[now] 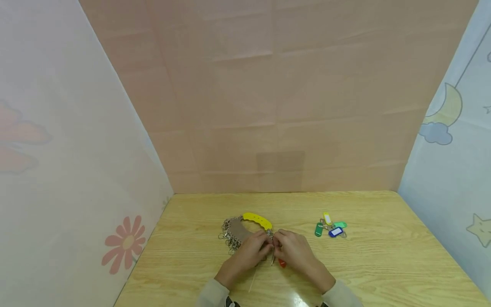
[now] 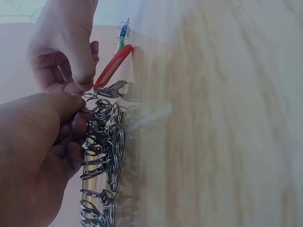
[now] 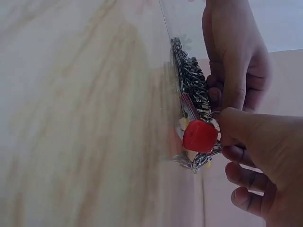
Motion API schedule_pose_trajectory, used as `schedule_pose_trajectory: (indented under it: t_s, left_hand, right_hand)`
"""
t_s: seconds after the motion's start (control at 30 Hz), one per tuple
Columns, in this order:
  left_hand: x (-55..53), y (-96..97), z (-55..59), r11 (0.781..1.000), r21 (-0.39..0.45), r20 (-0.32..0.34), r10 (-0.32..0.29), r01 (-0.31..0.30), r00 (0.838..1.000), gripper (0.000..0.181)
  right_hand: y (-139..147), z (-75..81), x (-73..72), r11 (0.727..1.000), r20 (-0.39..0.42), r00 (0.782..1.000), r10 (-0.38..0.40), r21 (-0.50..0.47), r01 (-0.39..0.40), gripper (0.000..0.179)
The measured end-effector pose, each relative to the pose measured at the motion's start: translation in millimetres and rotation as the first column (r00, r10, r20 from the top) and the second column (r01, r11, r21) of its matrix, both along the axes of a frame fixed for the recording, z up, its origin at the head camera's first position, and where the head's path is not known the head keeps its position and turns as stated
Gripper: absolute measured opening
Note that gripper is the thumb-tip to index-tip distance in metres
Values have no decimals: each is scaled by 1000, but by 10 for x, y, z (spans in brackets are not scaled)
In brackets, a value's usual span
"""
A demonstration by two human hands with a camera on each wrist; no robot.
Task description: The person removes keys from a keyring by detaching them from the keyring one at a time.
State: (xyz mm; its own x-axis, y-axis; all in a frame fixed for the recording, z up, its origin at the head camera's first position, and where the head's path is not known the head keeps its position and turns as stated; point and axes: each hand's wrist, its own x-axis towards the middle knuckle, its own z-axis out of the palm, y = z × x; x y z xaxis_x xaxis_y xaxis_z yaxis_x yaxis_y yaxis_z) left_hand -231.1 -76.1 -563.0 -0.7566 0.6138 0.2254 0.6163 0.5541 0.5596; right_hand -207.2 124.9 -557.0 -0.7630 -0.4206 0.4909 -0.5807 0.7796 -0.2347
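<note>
A curved key holder with a yellow handle lies on the table, its grey-brown plate fringed with many metal split rings and clips. My left hand covers its right end, thumb and fingers pinching a ring there. Fingertips of my right hand meet the left ones and pinch the small ring of a red key tag. That tag hangs below the right fingers, beside the holder's rings. The left wrist view shows it edge-on next to a metal clip. Fingers partly hide the rings between the hands.
Right of the hands lies a loose group of key tags with rings: yellow, dark green, light green and blue. Cloth-covered walls enclose the wooden table at the back and both sides.
</note>
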Motion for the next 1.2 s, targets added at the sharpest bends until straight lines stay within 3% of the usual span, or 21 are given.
schedule_pose_trajectory:
  t_s: [0.13, 0.27, 0.43, 0.5, 0.6, 0.8, 1.2]
  left_hand:
    - [-3, -12, 2, 1000, -9, -38, -25, 25, 999, 11]
    - [-4, -21, -3, 1000, -11, -75, -7, 7, 997, 10]
    - [-11, -37, -10, 1000, 1, -75, 6, -6, 997, 9]
    - [-11, -42, -16, 1000, 10, -69, 1, -1, 998, 8]
    - [-9, -46, -22, 1000, 30, -52, -5, 7, 999, 8]
    - [-1, -43, -29, 999, 53, -36, 0, 2, 999, 8]
    - [1, -46, -41, 997, 77, -29, 8, -6, 1000, 6]
  right_hand:
    - [16, -1, -20, 999, -8, 999, 39, 8, -39, 30]
    - [27, 1, -35, 997, -13, 997, 74, 15, -74, 29]
    - [41, -9, -43, 996, -39, 996, 81, 25, -80, 28]
    - [49, -20, -41, 996, -20, 996, 87, 3, -87, 28]
    - [61, -41, -35, 993, 90, 991, 100, -74, -93, 27]
    - [78, -60, -24, 966, 345, 928, 143, -252, -55, 18]
    - [66, -33, -21, 900, 504, 841, 197, -432, 48, 6]
